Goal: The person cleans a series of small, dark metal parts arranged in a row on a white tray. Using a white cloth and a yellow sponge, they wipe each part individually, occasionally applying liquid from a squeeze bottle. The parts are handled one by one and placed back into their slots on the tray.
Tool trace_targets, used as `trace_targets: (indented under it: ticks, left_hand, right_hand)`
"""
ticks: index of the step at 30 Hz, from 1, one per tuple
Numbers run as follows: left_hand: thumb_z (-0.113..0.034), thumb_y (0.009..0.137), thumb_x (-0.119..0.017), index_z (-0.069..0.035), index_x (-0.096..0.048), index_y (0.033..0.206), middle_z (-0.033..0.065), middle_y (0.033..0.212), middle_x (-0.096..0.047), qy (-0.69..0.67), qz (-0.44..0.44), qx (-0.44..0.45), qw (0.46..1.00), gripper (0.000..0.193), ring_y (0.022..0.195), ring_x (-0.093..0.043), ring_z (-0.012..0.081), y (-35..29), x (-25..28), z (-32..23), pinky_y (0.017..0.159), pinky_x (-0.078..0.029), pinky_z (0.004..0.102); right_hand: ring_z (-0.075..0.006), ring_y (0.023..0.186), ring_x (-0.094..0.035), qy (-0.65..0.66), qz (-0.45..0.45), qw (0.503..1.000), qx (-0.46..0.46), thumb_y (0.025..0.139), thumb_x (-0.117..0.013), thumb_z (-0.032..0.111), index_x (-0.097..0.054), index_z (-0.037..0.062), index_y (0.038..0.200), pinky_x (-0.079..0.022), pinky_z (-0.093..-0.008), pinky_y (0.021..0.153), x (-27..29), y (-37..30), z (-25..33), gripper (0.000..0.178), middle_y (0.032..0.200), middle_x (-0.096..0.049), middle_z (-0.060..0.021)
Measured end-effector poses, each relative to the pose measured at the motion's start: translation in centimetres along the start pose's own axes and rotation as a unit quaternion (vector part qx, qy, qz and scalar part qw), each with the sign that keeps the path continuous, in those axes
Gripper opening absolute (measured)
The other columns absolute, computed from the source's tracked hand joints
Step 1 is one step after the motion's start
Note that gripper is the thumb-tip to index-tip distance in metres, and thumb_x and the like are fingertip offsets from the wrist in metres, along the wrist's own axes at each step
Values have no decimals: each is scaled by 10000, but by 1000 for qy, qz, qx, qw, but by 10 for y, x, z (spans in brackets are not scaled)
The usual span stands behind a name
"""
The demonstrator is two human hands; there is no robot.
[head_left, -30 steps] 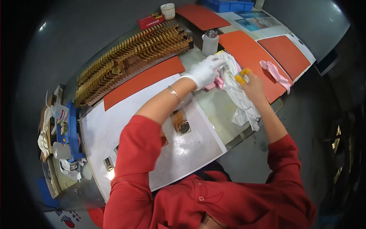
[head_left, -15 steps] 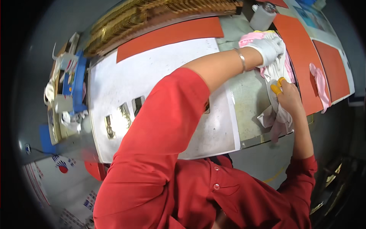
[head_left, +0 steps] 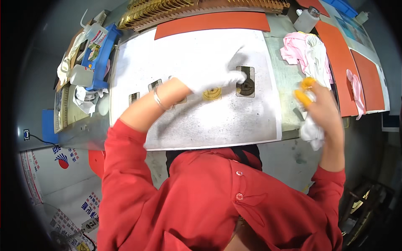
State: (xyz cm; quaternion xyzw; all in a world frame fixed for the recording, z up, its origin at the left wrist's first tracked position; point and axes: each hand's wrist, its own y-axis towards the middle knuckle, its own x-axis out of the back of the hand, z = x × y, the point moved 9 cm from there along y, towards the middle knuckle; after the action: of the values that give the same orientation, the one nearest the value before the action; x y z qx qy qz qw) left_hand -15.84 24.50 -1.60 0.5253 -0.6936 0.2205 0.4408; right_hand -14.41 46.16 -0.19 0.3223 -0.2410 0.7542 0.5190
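Note:
My left hand, in a white glove and blurred, reaches over the white sheet. Its fingertips meet the upper part of a dark thin rectangular plate with a round pattern; whether they grip it is unclear. Just left of that lies a gold plate with a round pattern. Further left are more small plates, partly hidden by my forearm. My right hand, with yellow finger cots on its fingertips, is closed on a white cloth hanging below it near the table's front edge.
Pink and white cloths lie beyond my right hand, beside a bottle. Orange mats cover the right side. A rack of gold plates stands behind an orange strip. At left sit a blue tray and a squeeze bottle.
My left hand has swung left from the cloths at right to the plates on the white sheet. My right hand stays at the right, with white cloth now bunched at it.

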Motion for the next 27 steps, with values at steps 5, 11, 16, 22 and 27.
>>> trace_targets:
  ticks: [5,11,16,22,27]
  left_hand:
    - [-481,586,-727,-35,-456,1211,171,1269,-416,165,-16,-61,984,814,1190,-373,327,-41,-17,7,986,-280,465]
    - [-547,575,-697,-18,-471,1204,176,1314,-365,200,-3,-4,980,852,1256,-285,331,-32,-40,20,1008,-196,552]
    - [-546,589,-697,-30,-454,1240,161,1362,-318,210,29,46,976,865,1279,-246,334,-27,-45,28,1016,-184,557]
    - [-538,585,-704,-60,-451,1254,164,1379,-297,184,20,43,982,860,1289,-226,344,-23,-45,30,1020,-179,545]
    - [-545,587,-694,-119,-457,1264,172,1370,-313,163,9,-6,986,834,1288,-229,355,-24,-41,24,1013,-178,552]
  right_hand:
    - [-364,756,-583,-160,39,983,75,792,-583,278,-570,16,873,-437,-438,674,-82,52,31,275,765,-612,-209]
    - [-369,777,-595,-213,35,976,31,766,-593,264,-583,9,908,-450,-437,678,-111,102,23,292,803,-622,-212]
    - [-367,790,-600,-211,34,977,8,759,-600,272,-596,-9,874,-459,-431,695,-122,114,19,304,817,-625,-218]
    - [-376,773,-602,-212,30,977,-9,761,-611,290,-602,-24,860,-467,-433,679,-133,105,17,330,792,-622,-232]
    - [-377,736,-607,-212,35,977,-19,753,-607,245,-587,-41,808,-474,-441,668,-134,87,23,291,757,-612,-235]
